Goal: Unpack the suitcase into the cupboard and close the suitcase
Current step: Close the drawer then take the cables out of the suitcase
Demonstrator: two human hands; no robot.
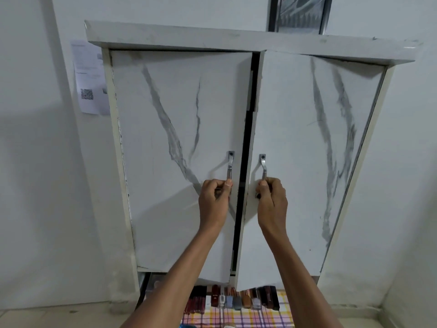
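Mid-frame, my left hand [214, 200] and right hand [272, 200] grip the cupboard [179, 114] handles (stiff, light doors, I judge).

Paper sheet [88, 75] left of the cupboard [236, 41]: printed text too small to read
Same sheet: QR code [86, 94]

Both bare forearms reach forward and up, roughly parallel. The left hand [214, 200] is curled, thumb and fingers pinching a door handle [229, 165]. The right hand [272, 201] is likewise curled, fingers closed round the other handle [263, 166].
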